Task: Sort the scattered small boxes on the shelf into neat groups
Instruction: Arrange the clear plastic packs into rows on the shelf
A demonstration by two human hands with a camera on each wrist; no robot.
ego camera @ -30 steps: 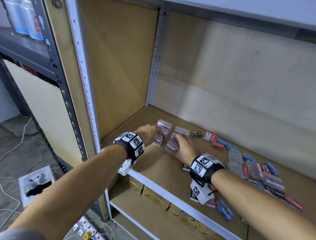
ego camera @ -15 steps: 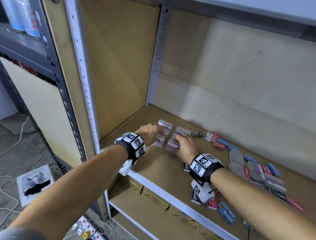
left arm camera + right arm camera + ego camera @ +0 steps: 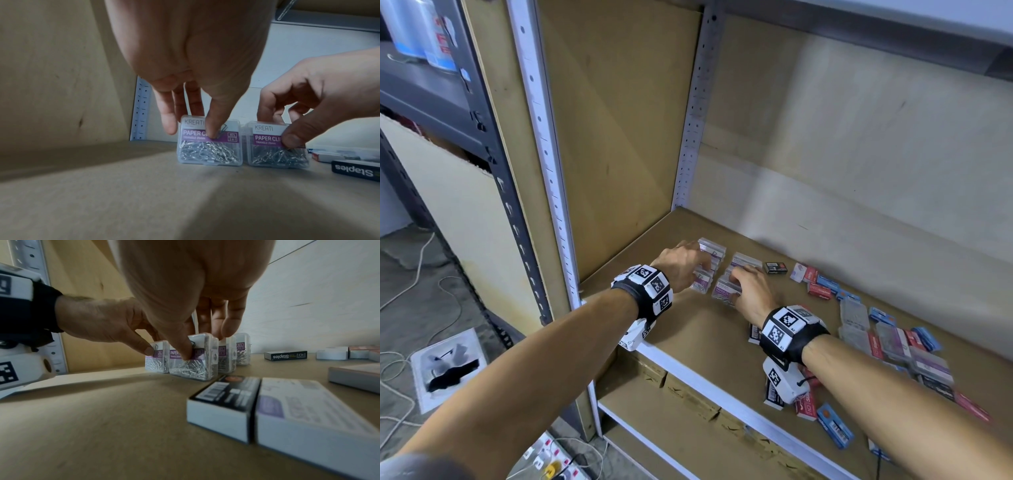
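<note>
Clear paper clip boxes with purple labels stand upright in two short rows at the back left of the shelf board [image 3: 688, 342]. My left hand [image 3: 688, 265] pinches the left row [image 3: 709, 255]: its thumb presses the front box [image 3: 209, 151] and the fingers reach over behind it. My right hand [image 3: 748, 291] pinches the right row [image 3: 744, 262] the same way, thumb on the front box [image 3: 193, 368] and fingers behind. The wrist views show both hands side by side, the left hand [image 3: 191, 128] next to the right hand [image 3: 205, 340].
A black staples box [image 3: 775, 268] lies just right of the rows. Further right are several scattered red, blue and clear boxes [image 3: 854, 315]. More boxes [image 3: 835, 425] lie at the front edge under my right forearm. The side panel [image 3: 619, 137] closes the left.
Both hands keep their hold on the two rows and have shifted slightly toward the back of the shelf. The scattered boxes have not moved.
</note>
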